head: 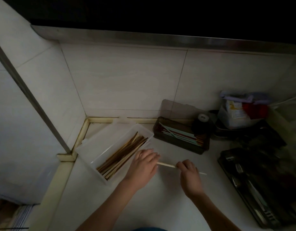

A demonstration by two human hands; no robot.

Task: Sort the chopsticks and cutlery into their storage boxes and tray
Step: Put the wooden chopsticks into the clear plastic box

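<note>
A pale wooden chopstick [167,165] lies level just above the white counter, held at both ends. My left hand [144,165] grips its left end and my right hand [189,172] is closed around its right part, with the tip poking out to the right. Just left of my left hand, a clear plastic box [93,147] holds several brown and pale wooden chopsticks [124,155]. Behind the hands a dark box [182,147] holds several light-blue and red chopsticks [179,133]. A dark cutlery tray [227,165] with forks and knives sits at the right.
A tiled wall corner with a raised rim [83,129] bounds the counter at the back and left. A dark jar with a white cap [202,122], a bagged packet [239,110] and dark clutter crowd the back right. The dark box's lid [177,107] leans on the wall.
</note>
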